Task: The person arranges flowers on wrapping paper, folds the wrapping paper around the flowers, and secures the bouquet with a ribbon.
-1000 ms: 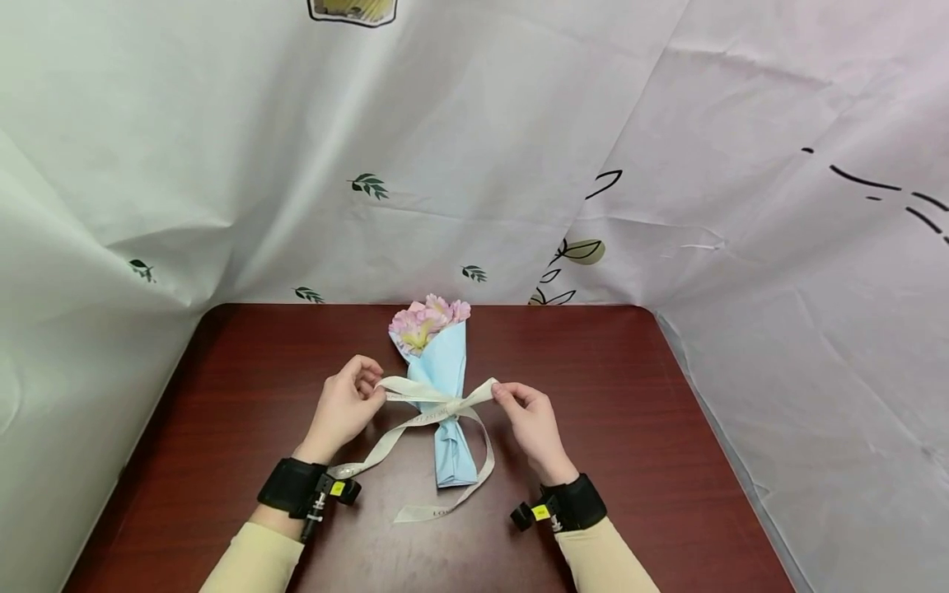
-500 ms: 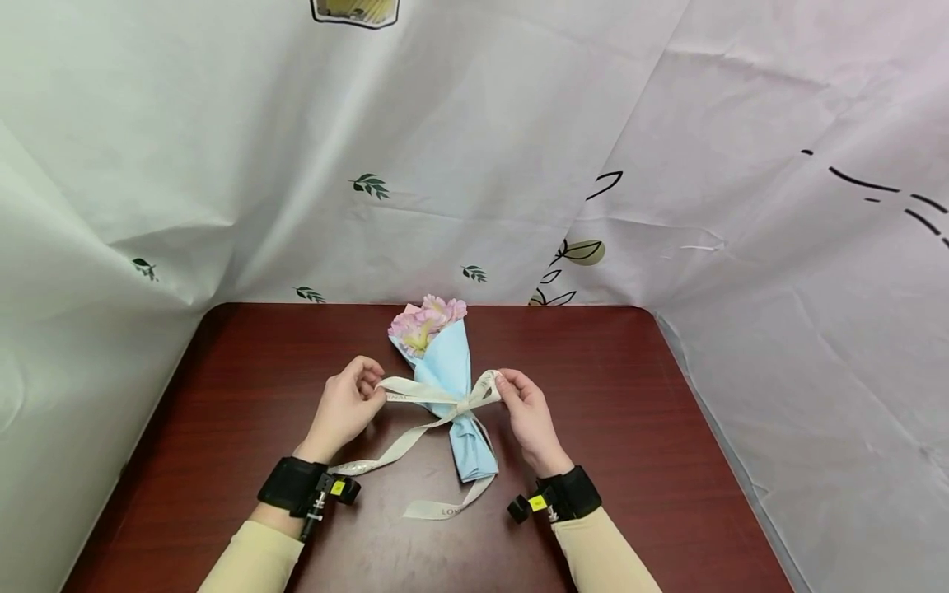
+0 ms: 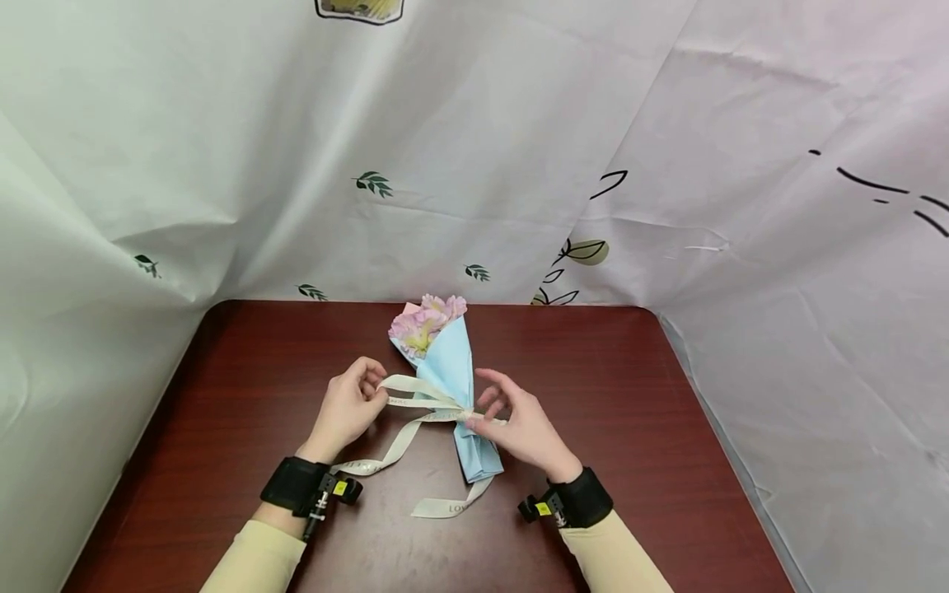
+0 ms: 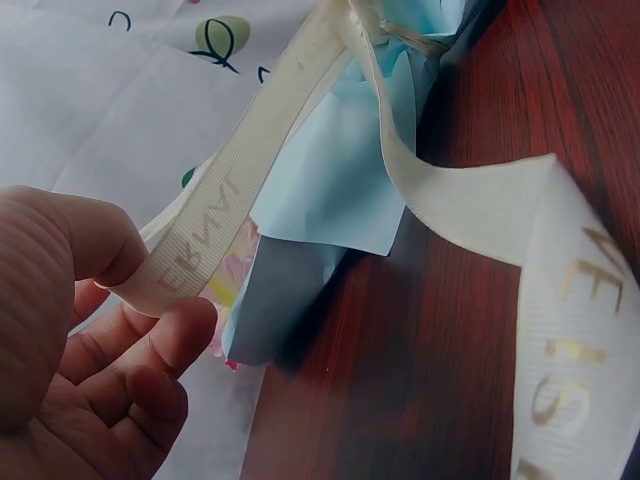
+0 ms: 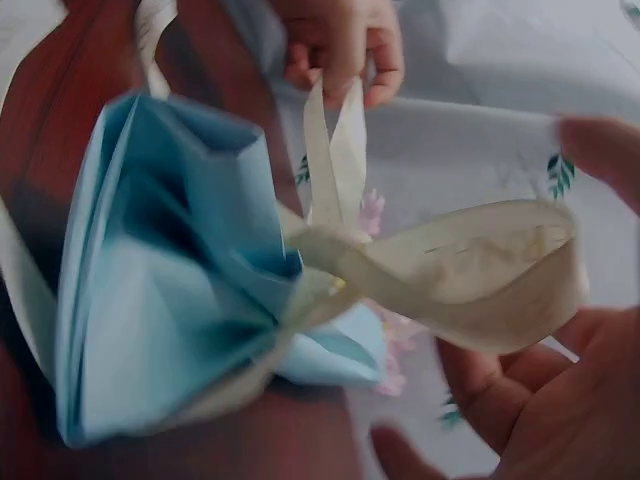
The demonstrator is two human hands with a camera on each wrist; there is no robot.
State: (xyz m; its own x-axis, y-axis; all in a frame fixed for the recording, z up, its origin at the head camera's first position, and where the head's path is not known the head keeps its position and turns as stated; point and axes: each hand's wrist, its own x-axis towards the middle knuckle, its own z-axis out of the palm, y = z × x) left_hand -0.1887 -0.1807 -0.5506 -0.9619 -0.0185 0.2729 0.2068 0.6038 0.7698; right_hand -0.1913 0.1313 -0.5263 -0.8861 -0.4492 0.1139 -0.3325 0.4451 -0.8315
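Observation:
A small bouquet of pink flowers (image 3: pixel 426 325) in light blue wrapping paper (image 3: pixel 446 362) lies on the table. A cream ribbon (image 3: pixel 404 441) with printed letters is tied round its narrow part in a bow. My left hand (image 3: pixel 347 405) pinches the left loop (image 4: pixel 200 240) between thumb and finger. By the knot is my right hand (image 3: pixel 525 424), its fingers apart and loosely bent. In the right wrist view the right loop (image 5: pixel 450 312) stands in front of those fingers, ungripped. Two ribbon tails hang out over the table, toward the front and left.
The dark red wooden table (image 3: pixel 608 387) has rounded far corners. White cloth (image 3: pixel 445 148) with printed leaves hangs behind it and at the sides. A black band with a small camera is strapped on each wrist.
The right hand has let go of the right loop and moved in toward the knot, fingers spread. The bouquet's lower end has swung right. The left hand keeps its pinch.

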